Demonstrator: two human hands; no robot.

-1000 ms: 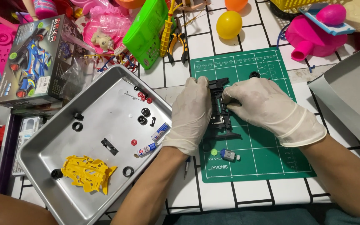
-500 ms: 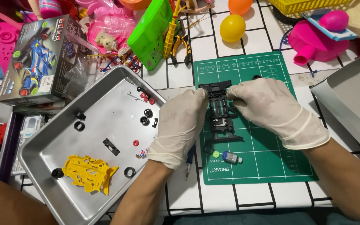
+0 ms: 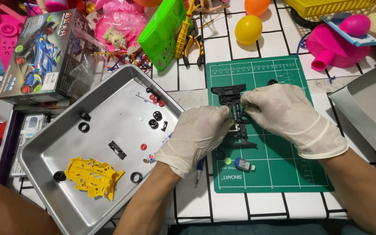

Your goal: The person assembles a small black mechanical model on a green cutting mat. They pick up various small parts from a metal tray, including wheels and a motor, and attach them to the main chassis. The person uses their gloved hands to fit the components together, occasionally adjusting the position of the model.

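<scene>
Black chassis (image 3: 233,114) mid hidden by gloved hands; grip unclear.

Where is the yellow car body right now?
In the head view, the yellow car body lies at lower left, in the metal tray, between two black tyres and left of the left hand.

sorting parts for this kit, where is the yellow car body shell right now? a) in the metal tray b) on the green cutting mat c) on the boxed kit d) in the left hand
a: the yellow car body shell lies in the metal tray, near its front corner.
</scene>
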